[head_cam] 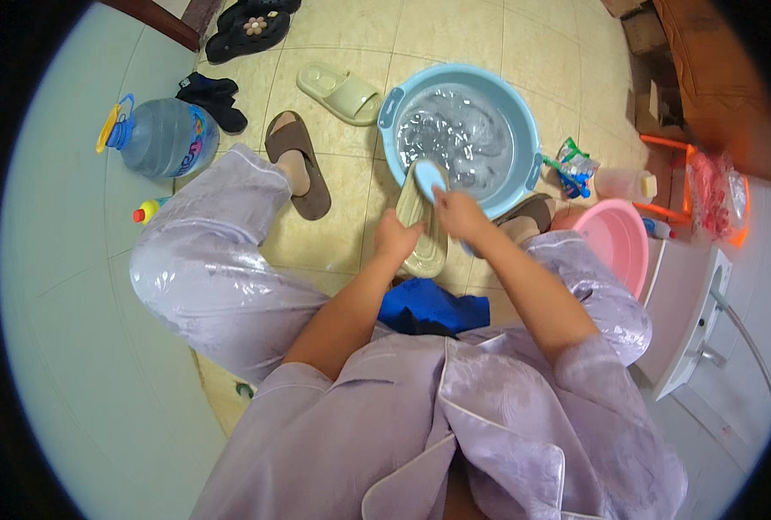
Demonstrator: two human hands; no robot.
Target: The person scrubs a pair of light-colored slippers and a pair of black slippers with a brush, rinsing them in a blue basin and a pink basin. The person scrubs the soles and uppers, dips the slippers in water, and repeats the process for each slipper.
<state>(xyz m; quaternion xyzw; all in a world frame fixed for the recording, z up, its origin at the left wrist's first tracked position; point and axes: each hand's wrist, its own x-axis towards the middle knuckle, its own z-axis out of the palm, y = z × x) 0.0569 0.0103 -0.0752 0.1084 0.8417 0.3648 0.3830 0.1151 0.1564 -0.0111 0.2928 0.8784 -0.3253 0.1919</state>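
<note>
My left hand (396, 238) grips the left edge of a pale green slipper (428, 250), which I hold sole side or footbed up, I cannot tell which. In my right hand (462, 214) is a light blue brush (429, 179), its back facing up and its bristles hidden. The brush lies against the far end of the slipper. Just beyond both hands stands a light blue plastic basin (527, 123), holding sudsy water (457, 140). A matching pale green slide slipper (340, 94) rests on the tiles left of the basin.
A large water bottle (164, 138) and dark socks (216, 103) are at the left, with black clogs (252, 29) farther back. At the right are a pink basin (613, 244), a crumpled detergent pouch (575, 169) and an orange stool (668, 143). Blue cloth (434, 304) lies below my hands.
</note>
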